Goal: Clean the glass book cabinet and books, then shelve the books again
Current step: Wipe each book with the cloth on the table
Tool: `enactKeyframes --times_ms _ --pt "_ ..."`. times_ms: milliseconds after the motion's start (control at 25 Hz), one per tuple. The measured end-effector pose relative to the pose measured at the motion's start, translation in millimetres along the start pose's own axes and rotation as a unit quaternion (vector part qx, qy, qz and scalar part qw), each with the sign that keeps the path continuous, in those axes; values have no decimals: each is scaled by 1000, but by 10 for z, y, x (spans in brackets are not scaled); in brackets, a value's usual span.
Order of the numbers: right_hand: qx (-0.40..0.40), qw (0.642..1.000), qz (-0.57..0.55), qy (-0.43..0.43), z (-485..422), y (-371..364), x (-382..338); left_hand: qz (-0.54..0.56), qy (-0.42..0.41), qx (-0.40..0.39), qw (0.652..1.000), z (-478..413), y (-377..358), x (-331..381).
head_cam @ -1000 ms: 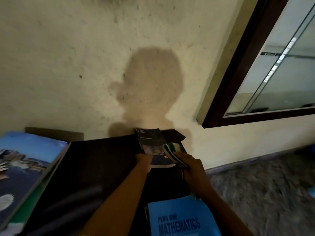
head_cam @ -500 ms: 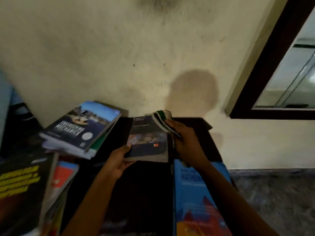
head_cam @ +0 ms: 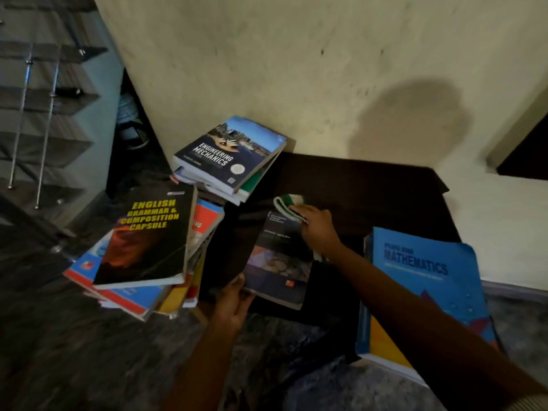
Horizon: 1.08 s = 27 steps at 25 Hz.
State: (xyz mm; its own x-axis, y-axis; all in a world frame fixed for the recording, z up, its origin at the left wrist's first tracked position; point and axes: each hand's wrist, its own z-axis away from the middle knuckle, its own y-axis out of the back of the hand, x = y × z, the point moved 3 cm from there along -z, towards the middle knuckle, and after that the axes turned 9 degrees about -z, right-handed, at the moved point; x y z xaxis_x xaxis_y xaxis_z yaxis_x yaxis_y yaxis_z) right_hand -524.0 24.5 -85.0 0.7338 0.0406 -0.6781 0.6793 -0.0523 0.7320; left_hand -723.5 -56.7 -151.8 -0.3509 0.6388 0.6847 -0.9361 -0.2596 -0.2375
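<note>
Partly, cloth (head_cam: 289, 203) overlaps dark book (head_cam: 278, 262), title unreadable.

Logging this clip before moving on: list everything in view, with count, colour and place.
Dark book: one, black cover, centre of view
Cloth: one, green and white, at the dark book's top edge
Engineering Mechanics book: one, blue, atop the back stack
English Grammar book: one, black, yellow title, atop the left stack
Mathematics book: one, blue, right side
Table: one, dark, against the wall
Left hand: one, grips the dark book's lower corner
Right hand: one, holds the cloth
</note>
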Motion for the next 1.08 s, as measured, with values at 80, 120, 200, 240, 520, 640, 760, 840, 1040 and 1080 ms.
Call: enactKeyframes --times_ms 80,120,200,240,520,640,760,840,1040,1080 --pt "-63 991 115 -22 -170 -269 178 17 9 3 1000 -55 43 -5" --pt "-91 983 159 -24 -186 -390 222 30 14 2 999 -94 59 -8" --pt "-108 977 182 -7 -68 -626 229 64 20 -5 998 -147 75 -26" --pt "-89 981 172 20 57 -735 178 76 21 -12 997 -170 78 -32" --pt "-91 983 36 155 1160 -1080 -79 91 34 -40 994 -187 126 -50" --pt "-31 996 35 76 613 -599 132 95 30 -23 995 -226 122 -79" --pt "-25 985 136 -107 142 -203 395 27 4 -27 999 -227 78 -143" --pt "-77 971 188 -125 232 -251 386 -10 -12 -18 1000 -239 64 -161" --pt "11 983 183 27 1127 -656 75 -13 -23 11 1000 -185 13 -142" --pt "-6 984 170 44 1323 -734 32 -14 -28 24 999 -171 0 -150"
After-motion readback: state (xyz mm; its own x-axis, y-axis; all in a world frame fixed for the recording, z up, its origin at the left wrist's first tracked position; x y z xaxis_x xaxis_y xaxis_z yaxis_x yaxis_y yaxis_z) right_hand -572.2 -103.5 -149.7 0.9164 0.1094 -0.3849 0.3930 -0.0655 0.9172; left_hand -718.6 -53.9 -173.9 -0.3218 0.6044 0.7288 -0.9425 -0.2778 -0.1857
